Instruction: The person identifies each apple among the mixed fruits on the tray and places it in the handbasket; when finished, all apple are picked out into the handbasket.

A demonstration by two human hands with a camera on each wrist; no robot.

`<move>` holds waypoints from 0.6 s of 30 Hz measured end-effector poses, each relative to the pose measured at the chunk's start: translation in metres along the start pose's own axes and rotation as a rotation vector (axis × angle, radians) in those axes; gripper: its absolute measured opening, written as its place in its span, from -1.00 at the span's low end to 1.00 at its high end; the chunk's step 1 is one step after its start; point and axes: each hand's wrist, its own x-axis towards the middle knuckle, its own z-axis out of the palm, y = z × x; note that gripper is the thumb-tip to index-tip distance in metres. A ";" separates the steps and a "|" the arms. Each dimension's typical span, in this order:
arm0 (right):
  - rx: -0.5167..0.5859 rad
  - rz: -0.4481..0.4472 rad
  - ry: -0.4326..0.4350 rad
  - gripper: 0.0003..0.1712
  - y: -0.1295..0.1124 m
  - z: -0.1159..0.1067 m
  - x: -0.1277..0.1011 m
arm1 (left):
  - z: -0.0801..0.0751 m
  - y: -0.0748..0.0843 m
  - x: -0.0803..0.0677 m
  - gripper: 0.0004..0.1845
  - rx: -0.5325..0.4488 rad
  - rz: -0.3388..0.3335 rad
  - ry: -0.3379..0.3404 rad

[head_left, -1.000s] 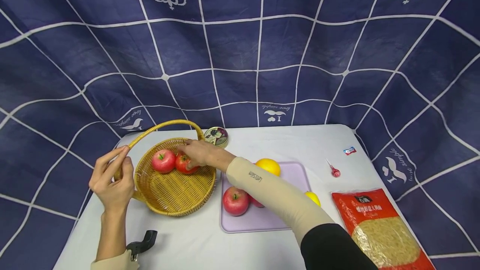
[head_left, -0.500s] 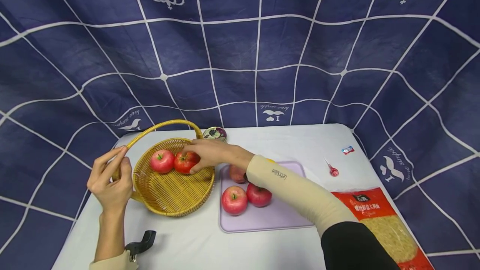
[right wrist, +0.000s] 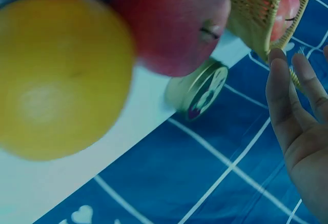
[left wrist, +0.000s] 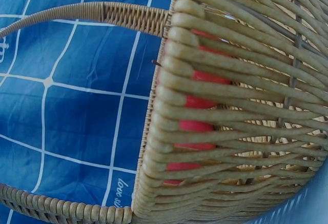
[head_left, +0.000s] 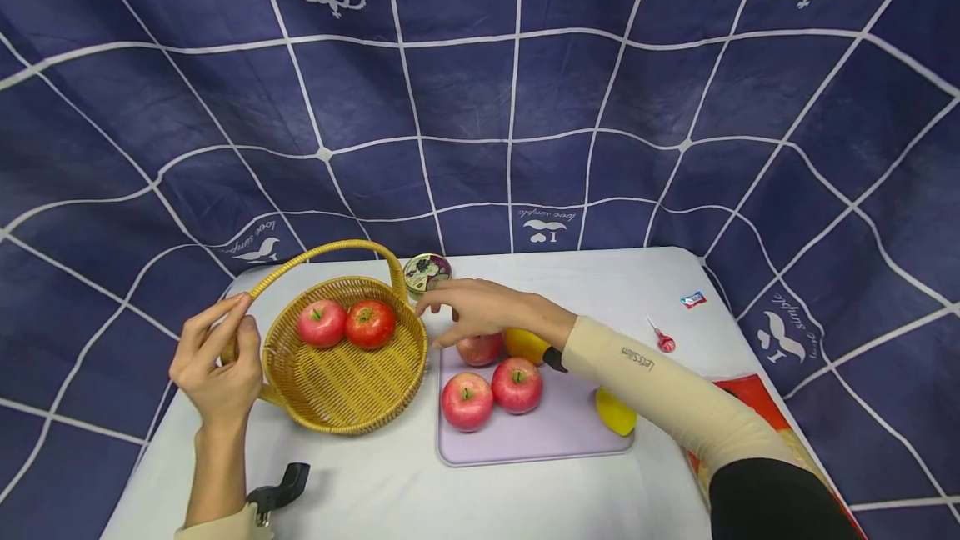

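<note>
A wicker basket (head_left: 341,394) stands at the left of the white table and holds two red apples (head_left: 322,323) (head_left: 370,323). My left hand (head_left: 236,333) grips the near end of the basket's handle (head_left: 330,245). My right hand (head_left: 450,317) hovers empty, fingers relaxed, just right of the basket rim and over a red apple (head_left: 480,350) on the purple board (head_left: 540,444). The right wrist view shows the open fingers (right wrist: 300,126), that apple (right wrist: 174,24) and a blurred orange (right wrist: 61,75). The left wrist view shows the basket wall (left wrist: 230,131) with red behind the weave.
The board also carries two more apples (head_left: 467,401) (head_left: 517,385), an orange (head_left: 525,344) and a lemon (head_left: 615,411). A small round tin (head_left: 426,271) sits behind the basket. A lollipop (head_left: 664,342), a candy (head_left: 693,299) and a red bag (head_left: 750,394) lie to the right.
My right hand has let go of the second apple in the basket and drawn back to the right, over the board. The left hand has kept its hold on the handle.
</note>
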 end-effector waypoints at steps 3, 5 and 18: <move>0.032 0.014 0.007 -0.41 0.007 -0.001 -0.018 | 0.000 0.000 0.001 -0.87 -0.006 0.002 0.010; 0.055 0.028 0.005 -0.45 0.012 0.000 -0.031 | 0.001 0.000 0.001 -0.87 -0.007 0.003 0.015; 0.075 0.128 -0.060 -0.40 0.031 0.022 -0.100 | 0.000 0.001 -0.001 -0.86 0.012 -0.002 0.005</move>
